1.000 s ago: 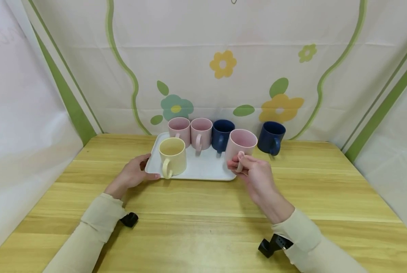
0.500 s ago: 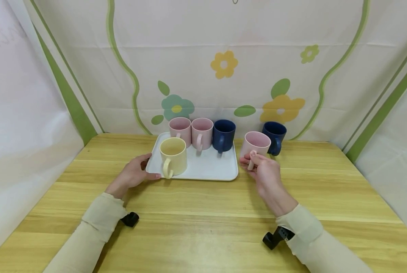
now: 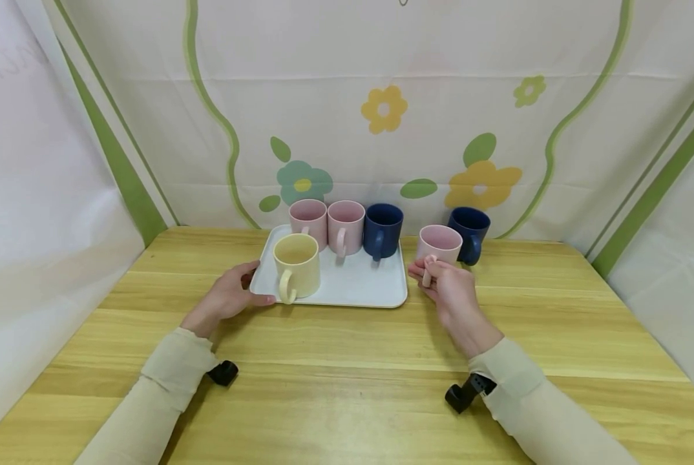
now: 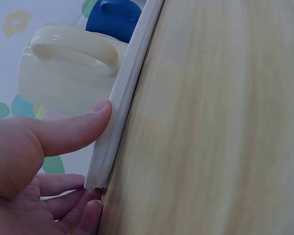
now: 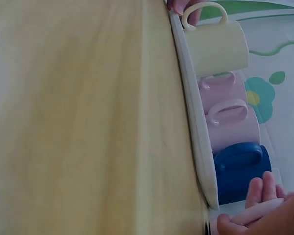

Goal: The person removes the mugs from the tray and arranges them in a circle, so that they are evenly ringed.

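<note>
My left hand [image 3: 229, 296] grips the near left corner of a white tray [image 3: 358, 285]; in the left wrist view the thumb [image 4: 81, 132] lies on its rim and the fingers curl at the corner. My right hand [image 3: 456, 294] pinches the handle of a pink mug [image 3: 439, 242], upright just right of the tray. On the tray's front left stands a yellow mug [image 3: 298, 268]. Behind it, in a row, are a pink mug [image 3: 310, 219], a second pink mug [image 3: 346, 226] and a navy mug [image 3: 384, 230]. The held mug's lower part is partly hidden by my fingers.
A second navy mug [image 3: 470, 226] stands on the wooden table [image 3: 347, 387] behind and right of the held pink mug, close to it. A white flowered cloth [image 3: 324, 116] hangs behind the table. Bare white tray surface shows in front of the navy mug.
My right hand has carried the pink mug from over the tray's right end, rightward and down, to beside the navy mug on the table. My left hand stays at the tray.
</note>
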Motion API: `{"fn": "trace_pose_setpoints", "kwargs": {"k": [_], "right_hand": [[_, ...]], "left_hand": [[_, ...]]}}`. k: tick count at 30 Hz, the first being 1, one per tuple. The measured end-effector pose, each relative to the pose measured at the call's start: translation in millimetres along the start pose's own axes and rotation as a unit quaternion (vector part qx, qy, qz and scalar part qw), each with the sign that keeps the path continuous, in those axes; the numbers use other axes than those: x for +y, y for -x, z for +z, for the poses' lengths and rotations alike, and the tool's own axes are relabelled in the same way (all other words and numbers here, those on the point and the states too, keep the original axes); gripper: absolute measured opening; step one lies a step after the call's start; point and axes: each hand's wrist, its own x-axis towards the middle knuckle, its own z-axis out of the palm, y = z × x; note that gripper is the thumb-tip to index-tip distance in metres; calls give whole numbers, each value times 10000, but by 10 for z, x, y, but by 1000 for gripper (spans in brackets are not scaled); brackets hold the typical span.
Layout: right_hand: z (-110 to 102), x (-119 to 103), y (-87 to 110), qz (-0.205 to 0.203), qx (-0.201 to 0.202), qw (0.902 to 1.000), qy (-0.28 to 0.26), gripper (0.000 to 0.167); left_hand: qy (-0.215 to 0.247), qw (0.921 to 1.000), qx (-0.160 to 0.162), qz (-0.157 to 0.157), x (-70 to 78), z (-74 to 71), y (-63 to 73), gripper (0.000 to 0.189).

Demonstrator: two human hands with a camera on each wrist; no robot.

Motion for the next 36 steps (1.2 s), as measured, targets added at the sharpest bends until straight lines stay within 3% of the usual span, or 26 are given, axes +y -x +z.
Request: {"fn": "trace_pose_setpoints", "kwargs": {"k": [4,11,21,27,36], "right_hand": [[-3,-34,-73,168,-289,9992,234,47],[5,-56,-192,324,-566,9977,181,47],[10,-83,-316,252,-718,9970,125,29],[-12,-108,-380,153,-849,9960,237,43],[-50,-126,-468,135,-928,9947,413,51]], "left_hand": [[8,10000,4,-20,0,-2,-3,101],[-14,10000,-19,-18,13,-6,4,101],[27,10000,-67,-44,37,-7,-10,102],[1,10000,-30,0,24,-6,-11,102],[11,10000,-2,8,28,-8,-6,101]]}}
